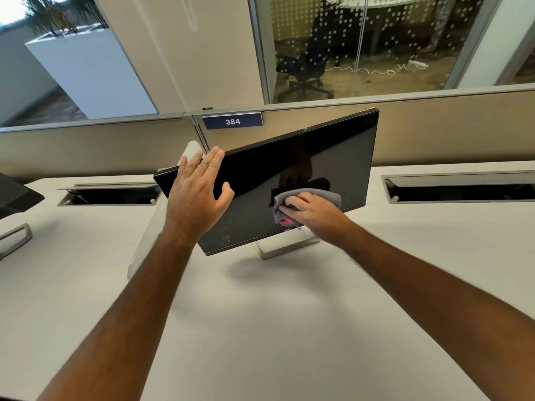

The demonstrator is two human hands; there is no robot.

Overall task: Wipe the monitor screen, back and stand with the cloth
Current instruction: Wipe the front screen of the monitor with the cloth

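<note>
A black monitor [304, 163] stands tilted on the white desk, its screen dark and facing me. Its silver stand [285, 247] shows below the bottom edge. My left hand [199, 189] lies with spread fingers over the monitor's upper left corner, thumb on the screen. My right hand [311, 212] presses a grey cloth [321, 195] against the lower middle of the screen, just above the logo. A few smudges show on the screen's lower left part. The monitor's back is hidden.
The white desk [260, 328] spreads in front. Two open cable troughs [110, 195] [463, 189] lie at the back. A second monitor's stand [14, 235] sits at the far left. A beige partition [86, 146] with a "384" sign [232, 121] stands behind.
</note>
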